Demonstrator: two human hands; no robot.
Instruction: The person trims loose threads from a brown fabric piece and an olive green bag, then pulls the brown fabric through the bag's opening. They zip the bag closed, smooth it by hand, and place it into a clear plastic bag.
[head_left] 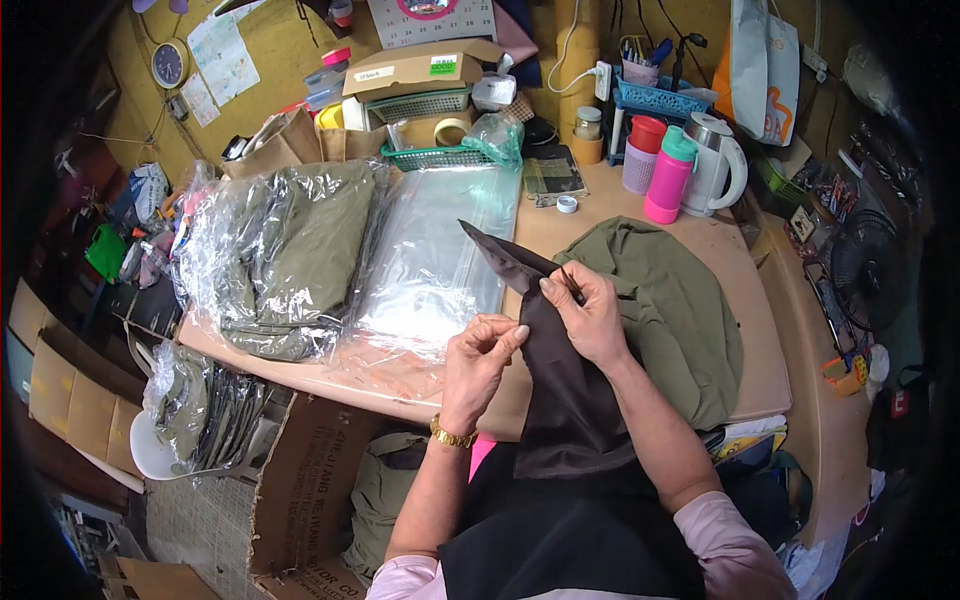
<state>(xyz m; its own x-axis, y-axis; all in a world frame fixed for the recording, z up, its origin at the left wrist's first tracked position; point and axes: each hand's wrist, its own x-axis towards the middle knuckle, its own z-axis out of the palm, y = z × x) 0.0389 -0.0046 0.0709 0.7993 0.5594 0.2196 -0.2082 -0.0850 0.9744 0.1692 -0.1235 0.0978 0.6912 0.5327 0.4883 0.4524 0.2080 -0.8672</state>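
A piece of dark brown cloth [565, 400] hangs between my hands, its upper end folded to a point and its lower part over my lap. My left hand [478, 362], with a gold watch at the wrist, pinches the cloth's left edge between thumb and fingers. Higher up, my right hand [588, 308] grips the cloth; a small dark tool sticks out between its fingers, too hidden to name. Olive green cloth [660, 310] lies heaped on the table [765, 370] behind my right forearm.
Plastic-wrapped olive garments [300, 250] and clear plastic bags [435, 260] lie at the table's left and middle. A pink bottle [670, 175] and a kettle [712, 165] stand at the back right. An open cardboard box [300, 490] holds cloth below the table edge.
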